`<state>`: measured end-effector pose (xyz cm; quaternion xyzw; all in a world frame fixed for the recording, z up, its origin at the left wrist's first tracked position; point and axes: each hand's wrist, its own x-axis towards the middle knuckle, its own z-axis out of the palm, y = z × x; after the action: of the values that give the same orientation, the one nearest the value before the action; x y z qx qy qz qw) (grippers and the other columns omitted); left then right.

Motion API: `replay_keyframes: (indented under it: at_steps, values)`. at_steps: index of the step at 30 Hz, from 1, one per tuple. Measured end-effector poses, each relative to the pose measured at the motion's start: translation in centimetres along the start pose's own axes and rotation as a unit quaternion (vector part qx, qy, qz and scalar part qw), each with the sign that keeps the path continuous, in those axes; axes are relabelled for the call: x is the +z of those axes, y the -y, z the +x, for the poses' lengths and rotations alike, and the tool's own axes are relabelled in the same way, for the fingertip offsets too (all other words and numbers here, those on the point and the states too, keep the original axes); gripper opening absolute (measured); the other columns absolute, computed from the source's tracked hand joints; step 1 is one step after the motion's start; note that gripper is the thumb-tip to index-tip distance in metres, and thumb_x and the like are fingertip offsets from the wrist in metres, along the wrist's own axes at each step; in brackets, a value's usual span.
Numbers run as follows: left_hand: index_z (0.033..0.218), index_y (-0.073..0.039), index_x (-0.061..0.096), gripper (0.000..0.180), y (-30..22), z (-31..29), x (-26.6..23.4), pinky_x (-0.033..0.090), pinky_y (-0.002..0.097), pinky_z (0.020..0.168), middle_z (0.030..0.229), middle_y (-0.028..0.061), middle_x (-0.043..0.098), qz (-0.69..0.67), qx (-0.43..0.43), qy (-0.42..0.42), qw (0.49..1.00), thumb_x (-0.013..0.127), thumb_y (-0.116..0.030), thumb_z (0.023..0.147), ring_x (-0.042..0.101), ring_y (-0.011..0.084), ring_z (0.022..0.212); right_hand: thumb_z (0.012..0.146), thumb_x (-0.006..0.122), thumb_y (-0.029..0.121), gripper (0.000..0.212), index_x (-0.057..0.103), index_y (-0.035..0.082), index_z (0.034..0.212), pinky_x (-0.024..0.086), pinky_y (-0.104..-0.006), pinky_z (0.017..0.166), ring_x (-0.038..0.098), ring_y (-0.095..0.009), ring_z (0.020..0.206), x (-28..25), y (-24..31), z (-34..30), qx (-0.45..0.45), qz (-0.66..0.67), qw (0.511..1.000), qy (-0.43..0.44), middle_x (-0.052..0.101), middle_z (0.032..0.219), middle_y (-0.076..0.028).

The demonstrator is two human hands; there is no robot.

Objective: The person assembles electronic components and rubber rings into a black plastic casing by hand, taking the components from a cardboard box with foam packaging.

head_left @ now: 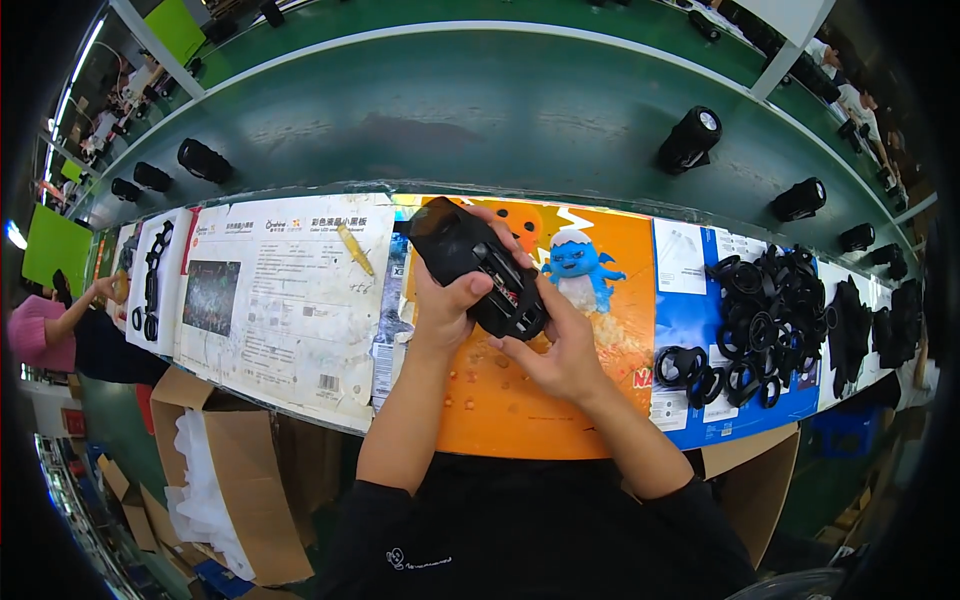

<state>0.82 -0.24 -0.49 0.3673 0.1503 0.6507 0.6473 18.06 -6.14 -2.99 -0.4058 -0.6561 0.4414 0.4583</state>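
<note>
A black, rounded portable speaker body (447,242) is held tilted above the orange printed sheet on the bench. A long recess with small parts inside shows on its upper side. My left hand (446,305) is closed round its near left side, thumb lying across the top. My right hand (562,350) grips the lower right end, thumb beneath and fingers along the far side. What the hidden fingertips touch cannot be seen. Left of the hands, a yellow tool-like piece (355,250) lies on the white printed board (280,345).
Black ring-shaped parts (765,320) are heaped on the right, beside dark pieces (848,330). Cylindrical black speakers (690,140) stand along the green conveyor (450,110). Open cartons (240,480) stand below the bench. A person in pink (45,335) is at the far left.
</note>
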Motion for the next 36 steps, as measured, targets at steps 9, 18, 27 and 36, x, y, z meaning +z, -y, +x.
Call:
replay_keyframes:
  at_steps: [9, 18, 27, 36]
  values:
    - [0.14, -0.005, 0.057, 0.081, 1.3, -0.2, -0.4, 0.064, 0.0412, 0.094, 0.114, 0.0119, 0.07, -0.027, -0.025, 0.05, 0.998, 0.1, -0.039, 0.08, 0.077, 0.0279, 0.104, 0.092, 0.092, 0.011, 0.098, 0.035, -0.008, 0.169, 0.049, -0.0379, 0.119, 0.061, -0.02, 0.137, -0.7, 1.2, 0.2, 0.061, 0.188, 0.979, 0.043, 0.061, 0.149, -0.013]
    - [0.141, -0.004, 0.057, 0.077, 1.4, -0.3, -0.2, 0.063, 0.04, 0.096, 0.116, 0.0114, 0.071, -0.021, -0.033, 0.052, 0.998, 0.098, -0.034, 0.082, 0.076, 0.0268, 0.106, 0.094, 0.09, 0.005, 0.094, 0.035, -0.009, 0.168, 0.055, -0.0358, 0.112, 0.062, -0.019, 0.133, -0.5, 1.0, 0.0, 0.073, 0.23, 0.97, 0.04, 0.061, 0.15, -0.013]
    - [0.142, -0.005, 0.054, 0.081, 1.5, -0.7, -0.2, 0.062, 0.0447, 0.096, 0.115, 0.0132, 0.067, -0.007, -0.041, 0.05, 0.998, 0.097, -0.035, 0.081, 0.074, 0.031, 0.107, 0.093, 0.087, -0.002, 0.091, 0.033, -0.008, 0.167, 0.051, -0.0381, 0.12, 0.059, -0.022, 0.143, -0.1, 0.9, -0.3, 0.038, 0.165, 0.985, 0.038, 0.055, 0.159, -0.015]
    - [0.135, -0.003, 0.059, 0.067, 2.1, -0.1, -1.0, 0.066, 0.0409, 0.091, 0.114, 0.0121, 0.072, -0.027, -0.071, 0.006, 0.997, 0.094, -0.031, 0.085, 0.076, 0.0251, 0.101, 0.098, 0.089, 0.026, 0.088, 0.04, -0.003, 0.166, 0.053, -0.0404, 0.115, 0.064, -0.025, 0.137, -1.0, 0.8, 0.2, 0.091, 0.005, 0.994, 0.06, 0.064, 0.146, -0.018]
